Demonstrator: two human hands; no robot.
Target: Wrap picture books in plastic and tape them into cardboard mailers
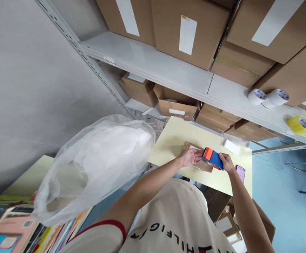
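In my right hand (pixel 226 162) is a blue and orange tape dispenser (pixel 215 160), gripped at its blue end over the pale yellow table (pixel 163 151). My left hand (pixel 191 157) is palm up with its fingers stretched out, and its fingertips reach the dispenser's orange front end. Whether they touch it, I cannot tell. Beneath both hands lies a small brown cardboard box (pixel 206 167) with a white label, partly hidden by the left hand and the dispenser.
A phone (pixel 240 173) and a white box-like item (pixel 232 147) lie on the table's right side. Left of it bulges a large clear plastic bag (pixel 100 158). Shelves (pixel 153 70) ahead hold cardboard boxes (pixel 190 31), white tape rolls (pixel 276 97) and a yellow roll (pixel 300 125). Books (pixel 45 235) stand lower left.
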